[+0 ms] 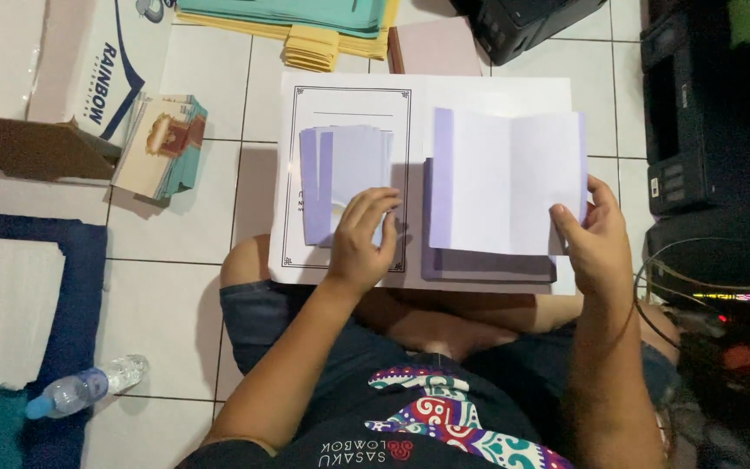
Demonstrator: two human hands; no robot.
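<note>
Left hand (pixel 360 243): palm down, fingers curled, tips pointing toward 1 o'clock, forearm running back toward 7 o'clock. Right hand (pixel 599 236): thumb and fingers pinched closed at 11 o'clock, forearm extending straight to 6 o'clock.

left hand (pixel 359 241): fingers curled on a small stack of lilac cards (pixel 345 178), lying on a white bordered sheet (pixel 349 108). right hand (pixel 599 239): pinching the right edge of a folded lilac sheet (pixel 509 182), above a lilac pile (pixel 488 265). tiled floor (pixel 167 287): stack of printed cards (pixel 162 143), plastic bottle (pixel 84 386), yellow envelopes (pixel 314 43), black printer (pixel 709 130) to the right.
</note>
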